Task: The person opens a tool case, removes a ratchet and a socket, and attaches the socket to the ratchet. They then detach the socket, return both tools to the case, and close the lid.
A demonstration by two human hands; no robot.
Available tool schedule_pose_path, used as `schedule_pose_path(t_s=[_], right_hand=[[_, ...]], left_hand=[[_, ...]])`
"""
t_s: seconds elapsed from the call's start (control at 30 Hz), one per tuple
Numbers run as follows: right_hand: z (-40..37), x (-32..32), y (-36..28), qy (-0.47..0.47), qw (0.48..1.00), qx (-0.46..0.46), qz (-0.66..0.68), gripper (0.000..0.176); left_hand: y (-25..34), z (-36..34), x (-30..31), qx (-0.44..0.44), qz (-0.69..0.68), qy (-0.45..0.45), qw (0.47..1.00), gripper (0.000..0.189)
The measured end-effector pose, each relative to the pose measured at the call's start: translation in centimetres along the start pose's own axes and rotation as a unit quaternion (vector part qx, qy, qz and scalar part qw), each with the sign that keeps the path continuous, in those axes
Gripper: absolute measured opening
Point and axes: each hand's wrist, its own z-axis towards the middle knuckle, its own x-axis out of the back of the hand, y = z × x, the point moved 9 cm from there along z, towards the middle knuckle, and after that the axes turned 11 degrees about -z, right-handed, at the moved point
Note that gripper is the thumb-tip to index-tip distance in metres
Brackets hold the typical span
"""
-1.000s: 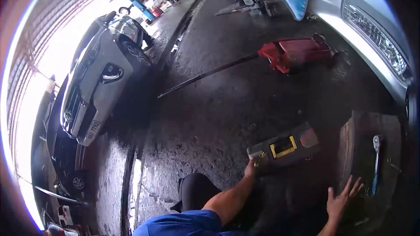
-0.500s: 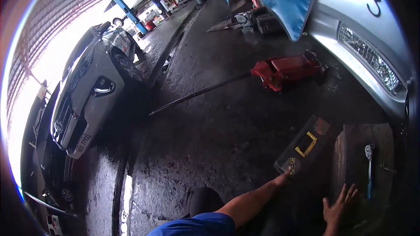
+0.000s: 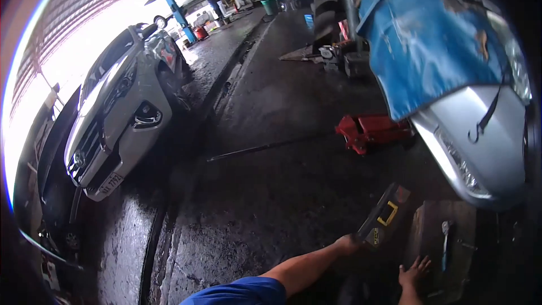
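Observation:
My left hand (image 3: 348, 243) is at the near end of a dark tool case (image 3: 373, 219) with a yellow handle (image 3: 388, 213), its fingers curled round that end and partly hidden in shadow. Fingers spread, my right hand (image 3: 415, 274) is at the lower left part of a flat dark board (image 3: 458, 214), holding nothing. On the board, just beyond that hand, lies a ratchet wrench (image 3: 445, 243) with a blue grip. A small metal tool (image 3: 466, 245) lies to the right of the wrench.
A red floor jack (image 3: 374, 131) with a long handle (image 3: 254, 151) lies ahead. To the right is a silver car front (image 3: 483, 135) under a blue cover (image 3: 429, 45). A grey car (image 3: 121, 118) stands left; a blue lift post (image 3: 172, 8) rises behind.
The view has tilted up and pulled back, so the jack, case and board appear lower and more of the blue cover shows. My hands stay by the case and the board.

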Motion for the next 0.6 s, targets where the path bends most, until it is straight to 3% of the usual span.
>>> schedule_pose_path(t_s=[0.07, 0.13, 0.17, 0.2, 0.23, 0.27, 0.3, 0.33, 0.37, 0.5, 0.57, 0.6], right_hand=[[-0.5, -0.1, -0.9, 0.014, 0.998, -0.042, 0.04, 0.089], [-1.4, -0.6, -5.2, -0.025, 0.969, -0.023, 0.246, 0.083], [-2.5, 0.4, -8.7, -0.044, 0.95, 0.053, 0.304, 0.078], [-4.6, 2.1, -12.0, -0.062, 0.922, 0.131, 0.358, 0.073], [-9.1, 6.3, -16.5, -0.192, 0.884, 0.193, 0.381, 0.061], [-9.3, 1.0, -20.4, -0.258, 0.791, 0.222, 0.508, 0.046], [-13.5, -1.8, -27.2, -0.305, 0.644, 0.468, 0.523, 0.039], [-19.9, 8.8, -26.9, -0.25, 0.633, 0.482, 0.552, 0.052], [-27.9, 22.3, -26.6, -0.192, 0.622, 0.494, 0.577, 0.065], [-34.1, 25.8, -29.5, -0.434, 0.553, 0.446, 0.553, 0.076], [-34.9, 28.8, -29.7, -0.507, 0.49, 0.404, 0.583, 0.083], [-34.8, 30.5, -29.3, -0.542, 0.435, 0.382, 0.609, 0.086]], left_hand=[[2.5, -5.4, 3.0, -0.003, 0.018, 0.017, 1.0, 0.053], [6.5, -11.3, 6.0, -0.073, 0.045, 0.044, 0.995, 0.062], [7.4, -13.8, 6.6, -0.079, 0.044, 0.05, 0.995, 0.062], [8.1, -16.5, 8.0, -0.085, 0.068, 0.114, 0.987, 0.065], [9.1, -19.3, 9.5, -0.09, 0.091, 0.18, 0.975, 0.07], [10.8, -22.1, 9.9, -0.096, 0.09, 0.187, 0.973, 0.07], [17.0, -27.9, 10.2, -0.241, 0.119, 0.244, 0.932, 0.073], [21.3, -32.6, 9.6, -0.381, 0.144, 0.283, 0.868, 0.077], [24.1, -35.5, 9.4, -0.41, 0.126, 0.292, 0.855, 0.077], [28.3, -41.2, 8.5, -0.464, 0.16, 0.341, 0.802, 0.083], [28.6, -42.5, 9.3, -0.468, 0.199, 0.373, 0.776, 0.088], [28.3, -42.4, 9.4, -0.45, 0.223, 0.363, 0.785, 0.089]])
